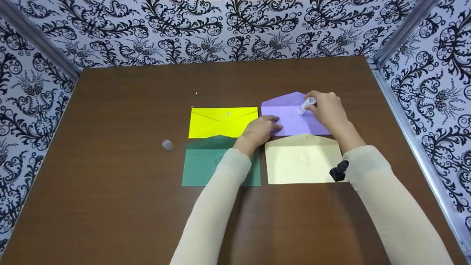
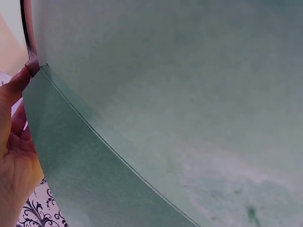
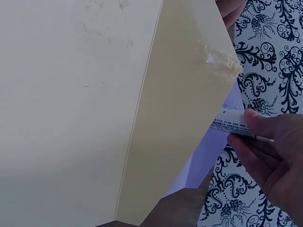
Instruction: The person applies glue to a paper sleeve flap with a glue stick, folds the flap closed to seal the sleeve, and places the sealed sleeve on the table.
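Note:
A purple envelope (image 1: 274,108) lies with its flap unfolded, pointing to the back. My right hand (image 1: 328,110) pinches a white glue stick (image 1: 306,106), tilted, with its lower end at the purple paper. In the right wrist view, thumb and fingers hold the glue stick (image 3: 233,123) by its printed barrel. My left hand (image 1: 258,130) rests its extended fingers on the envelope's lower left part. Nearer me is a cream envelope (image 1: 301,162), flap unfolded; whitish residue shows at its flap tip (image 3: 218,61) in the right wrist view.
A yellow envelope (image 1: 217,127) with its flap folded down lies left of the purple one. Below it is a green envelope (image 1: 200,167), partly under my left forearm. A translucent cap (image 1: 167,145) stands farther left on the brown table (image 1: 110,165). Patterned panels (image 1: 184,29) border the table.

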Motion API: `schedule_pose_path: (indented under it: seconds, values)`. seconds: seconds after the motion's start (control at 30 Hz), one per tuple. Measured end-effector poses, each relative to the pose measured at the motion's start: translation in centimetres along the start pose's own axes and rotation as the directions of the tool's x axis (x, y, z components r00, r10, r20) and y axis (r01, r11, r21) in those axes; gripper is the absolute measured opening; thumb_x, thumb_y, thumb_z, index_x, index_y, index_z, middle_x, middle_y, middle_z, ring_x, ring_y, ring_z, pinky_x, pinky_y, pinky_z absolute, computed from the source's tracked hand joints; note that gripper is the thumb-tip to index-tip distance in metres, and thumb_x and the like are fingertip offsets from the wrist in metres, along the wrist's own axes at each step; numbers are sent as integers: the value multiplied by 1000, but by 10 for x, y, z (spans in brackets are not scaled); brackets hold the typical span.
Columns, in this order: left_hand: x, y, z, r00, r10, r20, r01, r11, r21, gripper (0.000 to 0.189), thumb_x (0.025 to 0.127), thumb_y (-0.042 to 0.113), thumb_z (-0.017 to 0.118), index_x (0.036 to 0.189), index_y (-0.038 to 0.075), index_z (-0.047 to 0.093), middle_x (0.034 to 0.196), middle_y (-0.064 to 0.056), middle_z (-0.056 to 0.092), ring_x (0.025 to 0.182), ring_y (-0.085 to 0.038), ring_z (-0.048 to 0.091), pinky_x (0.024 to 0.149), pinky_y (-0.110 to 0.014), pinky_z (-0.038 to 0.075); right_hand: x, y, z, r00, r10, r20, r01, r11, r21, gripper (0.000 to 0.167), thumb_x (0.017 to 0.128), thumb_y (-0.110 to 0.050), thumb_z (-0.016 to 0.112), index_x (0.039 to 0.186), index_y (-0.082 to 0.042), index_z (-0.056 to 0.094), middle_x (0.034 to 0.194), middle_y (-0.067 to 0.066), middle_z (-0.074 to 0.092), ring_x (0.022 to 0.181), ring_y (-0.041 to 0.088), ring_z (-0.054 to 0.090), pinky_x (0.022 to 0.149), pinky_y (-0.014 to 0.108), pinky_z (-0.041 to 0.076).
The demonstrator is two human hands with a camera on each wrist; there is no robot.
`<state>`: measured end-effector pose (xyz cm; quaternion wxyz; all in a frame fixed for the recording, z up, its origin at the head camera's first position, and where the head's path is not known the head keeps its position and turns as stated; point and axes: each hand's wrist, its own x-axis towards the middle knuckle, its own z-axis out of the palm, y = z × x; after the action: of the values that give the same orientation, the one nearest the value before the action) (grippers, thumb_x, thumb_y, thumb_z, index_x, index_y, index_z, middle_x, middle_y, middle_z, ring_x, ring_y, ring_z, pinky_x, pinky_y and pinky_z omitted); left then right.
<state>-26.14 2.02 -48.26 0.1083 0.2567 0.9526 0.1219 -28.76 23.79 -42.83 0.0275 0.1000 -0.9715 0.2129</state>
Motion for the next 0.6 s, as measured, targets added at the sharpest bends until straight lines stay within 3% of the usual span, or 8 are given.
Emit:
schedule_pose_path:
  seconds: [0.3, 0.6]
  values:
    - [1, 1, -1, 1000, 1, 8, -1, 1000, 5, 35, 103, 25, 54, 137, 31, 60, 152, 3, 51, 143, -16, 46, 118, -32, 38, -6, -4, -5, 998, -49, 33, 51, 998, -45, 24, 89, -12, 75, 111, -3, 70, 107, 25, 72, 100, 49, 65, 86, 57, 53]
    - [0, 0, -2, 1000, 2, 14, -2, 1000, -12, 35, 103, 25, 54, 137, 30, 61, 151, 2, 51, 142, -18, 46, 118, -34, 39, -6, -12, -3, 993, -71, 99, 75, 996, -38, 25, 90, -16, 74, 112, -7, 70, 110, 21, 73, 106, 48, 63, 91, 59, 50]
